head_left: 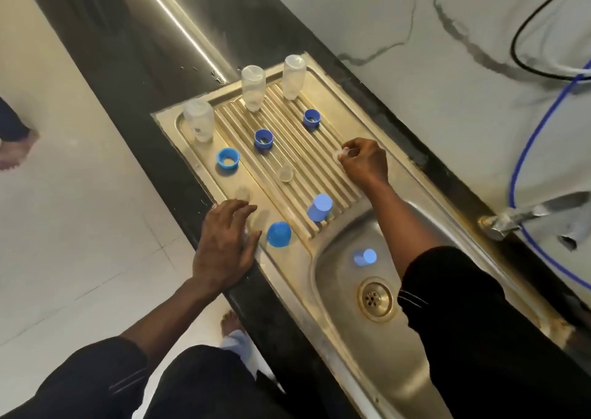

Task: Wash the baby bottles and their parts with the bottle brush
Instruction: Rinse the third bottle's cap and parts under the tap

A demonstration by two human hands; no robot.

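Your right arm reaches across the basin [332,306] to the far side of the ribbed drainboard [300,163], with the wrist bent down. The grip of your right hand [364,159] is drawn into a pinch, thumb and fingertips holding a small clear part [339,155] right at the ribs. Your left hand [224,246] lies palm down over the near edge of the surface [179,175], its grip spread and the fingers straight on the drainboard's rim. A clear teat [243,194] sits just past the fingertips; contact cannot be told. A second teat [285,173] sits on the ribs between your hands. Three clear bottles [253,87] stand at the drainboard's far end, with three blue rings [264,138] beside them. Two blue caps [319,207] stand near the basin, and a third cap [364,256] lies in the basin, above the drain [374,297].
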